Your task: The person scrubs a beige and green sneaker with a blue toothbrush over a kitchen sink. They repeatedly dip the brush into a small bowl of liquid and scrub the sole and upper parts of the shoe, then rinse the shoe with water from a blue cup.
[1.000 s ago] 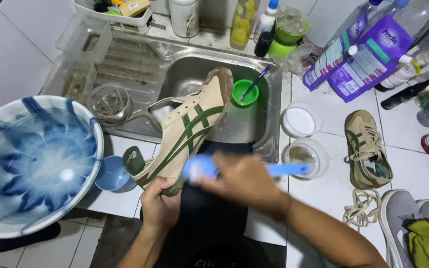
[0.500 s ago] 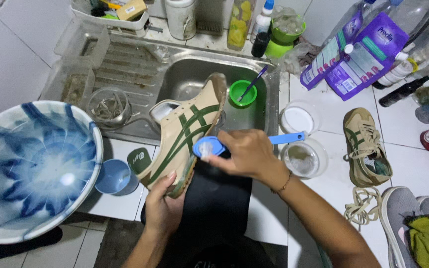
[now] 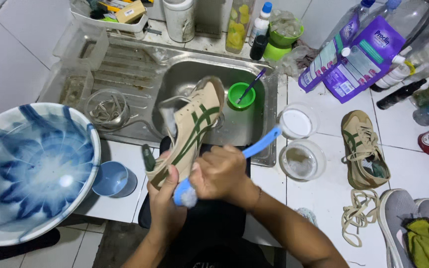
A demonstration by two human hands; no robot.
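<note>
My left hand [image 3: 167, 198] grips the heel end of the tan shoe with green stripes [image 3: 190, 130], toe tilted over the steel sink [image 3: 125, 74]. My right hand [image 3: 220, 171] is closed around the blue brush [image 3: 254, 149], its bristle head apparently against the heel. 1 matching shoe [image 3: 362, 149] lies on the counter.
</note>
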